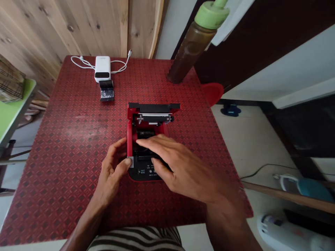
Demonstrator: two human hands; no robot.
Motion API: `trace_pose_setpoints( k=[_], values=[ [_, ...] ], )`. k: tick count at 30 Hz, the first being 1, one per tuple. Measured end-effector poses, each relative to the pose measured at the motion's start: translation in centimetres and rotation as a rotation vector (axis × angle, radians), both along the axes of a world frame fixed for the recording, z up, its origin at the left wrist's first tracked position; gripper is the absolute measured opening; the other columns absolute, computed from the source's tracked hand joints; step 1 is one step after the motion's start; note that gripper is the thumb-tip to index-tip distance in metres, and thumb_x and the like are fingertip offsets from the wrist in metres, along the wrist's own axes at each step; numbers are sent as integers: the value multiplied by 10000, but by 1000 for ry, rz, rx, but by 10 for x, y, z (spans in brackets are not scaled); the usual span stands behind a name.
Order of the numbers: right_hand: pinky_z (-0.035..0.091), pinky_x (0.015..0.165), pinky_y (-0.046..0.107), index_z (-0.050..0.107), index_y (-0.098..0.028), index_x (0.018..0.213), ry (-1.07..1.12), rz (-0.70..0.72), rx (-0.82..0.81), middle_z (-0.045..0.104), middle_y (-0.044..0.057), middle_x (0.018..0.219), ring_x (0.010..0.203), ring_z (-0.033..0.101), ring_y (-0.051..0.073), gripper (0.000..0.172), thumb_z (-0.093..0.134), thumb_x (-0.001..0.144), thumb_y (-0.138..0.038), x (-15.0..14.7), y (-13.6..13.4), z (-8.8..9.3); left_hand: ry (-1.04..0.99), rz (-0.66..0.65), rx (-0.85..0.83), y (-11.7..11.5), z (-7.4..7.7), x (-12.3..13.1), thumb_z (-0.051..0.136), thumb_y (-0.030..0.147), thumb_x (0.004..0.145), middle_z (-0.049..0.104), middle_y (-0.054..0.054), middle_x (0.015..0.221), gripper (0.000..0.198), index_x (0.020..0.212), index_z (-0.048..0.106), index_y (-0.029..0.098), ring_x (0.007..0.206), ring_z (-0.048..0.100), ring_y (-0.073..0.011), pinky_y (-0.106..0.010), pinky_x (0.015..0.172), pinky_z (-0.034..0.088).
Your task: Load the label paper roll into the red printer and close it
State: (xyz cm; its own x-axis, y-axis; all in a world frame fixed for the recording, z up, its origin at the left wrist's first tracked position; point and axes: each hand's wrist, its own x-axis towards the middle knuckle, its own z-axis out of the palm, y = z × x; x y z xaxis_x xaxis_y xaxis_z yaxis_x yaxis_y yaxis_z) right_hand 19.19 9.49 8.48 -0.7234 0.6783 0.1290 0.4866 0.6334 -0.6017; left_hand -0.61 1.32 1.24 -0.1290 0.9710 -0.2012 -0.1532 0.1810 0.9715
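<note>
Red printer (149, 129), lid (154, 106) open, between left hand (111, 170) and right hand (178, 167)

Knotty pine plank wall (65, 24) behind red diamond-patterned table (65, 139); green-topped side table (13, 104) left; pale floor (251, 139) right; dark wooden panel (235, 48) upper right.

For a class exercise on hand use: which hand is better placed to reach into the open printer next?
Probably the right hand: its fingers lie over the printer's open compartment, while the left hand holds the printer's side, thumb at a small white tab.
</note>
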Motion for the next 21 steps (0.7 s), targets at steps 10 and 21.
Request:
trace_pose_setpoints(
  k=[10,21],
  values=[
    [581,828,372,763,-127,1024,38,-152,312,744,76,973,899,666,219,176,614,1057,-40,2,-17,-2,147,62,11,14,7,-5,650,555,1036,701,-120,1506,510,1445,690,252,1415,625,-364,-546,1183,479],
    [473,968,432,728,-116,1237,81,-295,615,849,43,1000,1042,697,222,234,516,1141,-94,6,-61,-32,-53,207,99,109,36,-4,661,706,944,812,-79,1041,493,832,747,234,1087,730,-279,-387,957,528]
  ],
)
